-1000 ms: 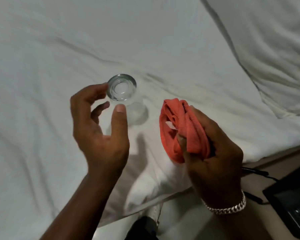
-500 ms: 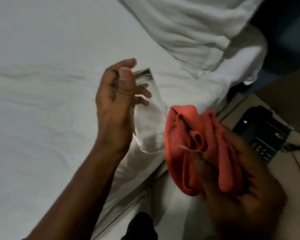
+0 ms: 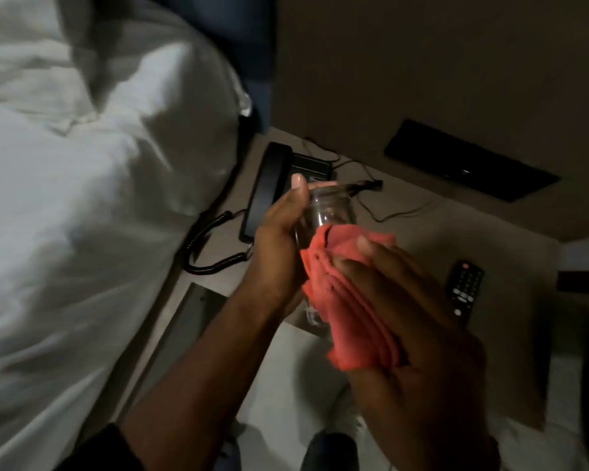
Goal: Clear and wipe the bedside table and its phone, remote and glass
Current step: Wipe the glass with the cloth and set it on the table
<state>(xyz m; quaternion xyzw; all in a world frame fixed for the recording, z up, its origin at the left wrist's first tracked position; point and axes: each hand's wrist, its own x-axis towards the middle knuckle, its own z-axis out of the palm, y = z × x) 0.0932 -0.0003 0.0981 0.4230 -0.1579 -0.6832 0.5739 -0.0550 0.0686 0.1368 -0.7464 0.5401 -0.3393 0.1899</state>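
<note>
The left hand (image 3: 279,239) is gripping the glass (image 3: 330,212) at centre, fingers closed round it; the right hand (image 3: 412,317) is pressing a bunched red cloth (image 3: 347,300) against its side — wiping seems underway; phone (image 3: 269,188) at 11 o'clock and remote (image 3: 464,287) at 3 o'clock are lying on the tabletop (image 3: 405,232) — apparently uncleared.

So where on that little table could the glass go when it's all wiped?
The left hand holds the glass, the right hand the red cloth. The barest patch of bedside table lies between the phone's thin cable and the remote. The phone side by the bed is crowded with coiled cord.
</note>
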